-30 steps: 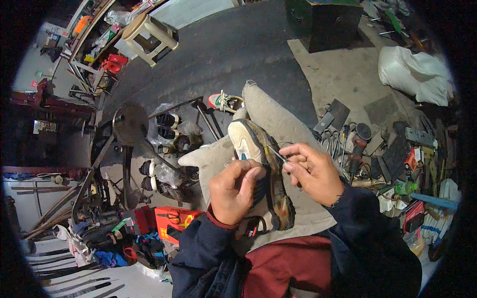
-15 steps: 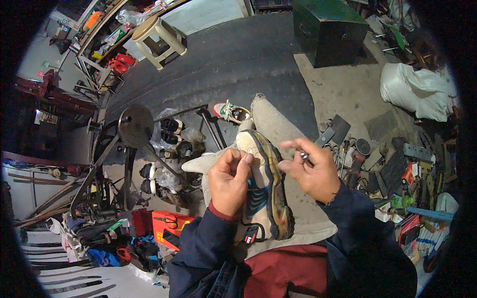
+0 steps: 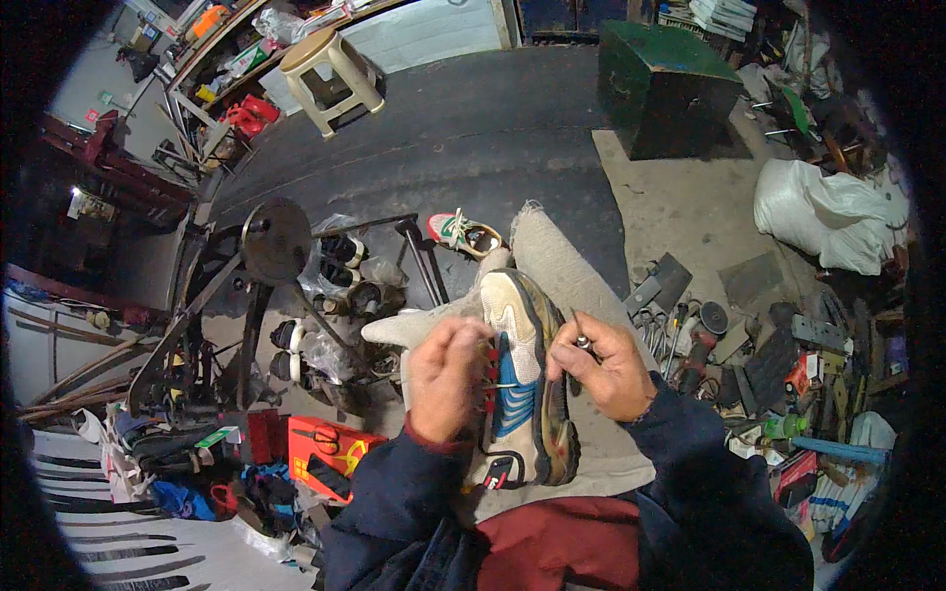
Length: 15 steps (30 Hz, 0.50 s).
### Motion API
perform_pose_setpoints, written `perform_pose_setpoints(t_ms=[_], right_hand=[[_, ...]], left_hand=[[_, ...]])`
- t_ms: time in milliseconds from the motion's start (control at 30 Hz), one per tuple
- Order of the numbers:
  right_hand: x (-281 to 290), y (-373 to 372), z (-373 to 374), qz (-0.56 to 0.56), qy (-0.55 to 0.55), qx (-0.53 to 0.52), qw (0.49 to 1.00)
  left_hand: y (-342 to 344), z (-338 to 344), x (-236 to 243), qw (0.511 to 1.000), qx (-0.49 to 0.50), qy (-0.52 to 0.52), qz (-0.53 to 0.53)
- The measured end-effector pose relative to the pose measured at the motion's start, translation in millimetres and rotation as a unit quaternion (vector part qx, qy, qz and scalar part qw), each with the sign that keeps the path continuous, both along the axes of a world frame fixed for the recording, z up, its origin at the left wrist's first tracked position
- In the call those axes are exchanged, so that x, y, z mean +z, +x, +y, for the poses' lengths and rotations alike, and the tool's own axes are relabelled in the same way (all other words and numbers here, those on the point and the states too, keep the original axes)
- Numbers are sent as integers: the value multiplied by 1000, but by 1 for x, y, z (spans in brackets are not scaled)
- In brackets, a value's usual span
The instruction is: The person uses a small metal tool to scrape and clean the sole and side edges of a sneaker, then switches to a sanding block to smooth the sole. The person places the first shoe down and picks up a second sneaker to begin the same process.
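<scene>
A beige, grey and blue sports shoe (image 3: 516, 389) lies across my cloth-covered lap, toe pointing away, its dark sole edge to the right. My left hand (image 3: 445, 379) is closed beside the red-laced side of the shoe; what its fingers pinch is hidden and slightly blurred. A pale line like a thread crosses the blue part near that hand. My right hand (image 3: 603, 366) grips an awl (image 3: 583, 342), a thin metal tool with a spike pointing up, next to the sole edge. Its fingertips are close to the sole.
Beyond my lap lies a red, white and green shoe (image 3: 465, 232). A black iron machine with a round wheel (image 3: 276, 242) stands left, with bagged shoes near it. Hand tools and an angle grinder (image 3: 705, 333) lie right. Farther off are a stool (image 3: 329, 81), a green box (image 3: 668, 91) and a white sack (image 3: 826, 215).
My left hand has drawn back from the shoe's toe toward its laced side. The right hand has lowered toward the sole edge, and the shoe has turned to show more of its blue side.
</scene>
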State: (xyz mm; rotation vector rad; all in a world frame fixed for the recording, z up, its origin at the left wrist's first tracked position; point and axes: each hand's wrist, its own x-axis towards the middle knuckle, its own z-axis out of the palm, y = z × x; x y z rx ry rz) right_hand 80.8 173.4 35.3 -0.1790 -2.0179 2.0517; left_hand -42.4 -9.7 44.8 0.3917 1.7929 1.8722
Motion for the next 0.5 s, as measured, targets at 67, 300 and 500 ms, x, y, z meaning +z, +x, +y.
perform_pose_setpoints(t_ms=[67, 300, 500], right_hand=[[-4, 1, -2, -28, 76, -26, 996], [-17, 9, -10, -5, 158, -70, 985], [-24, 9, -15, 13, 175, -67, 982]], left_hand=[[0, -34, -1, 995, 59, 70, -33], [-20, -231, -67, 957, 253, 98, -99], [15, -398, -147, 891, 398, -19, -216]])
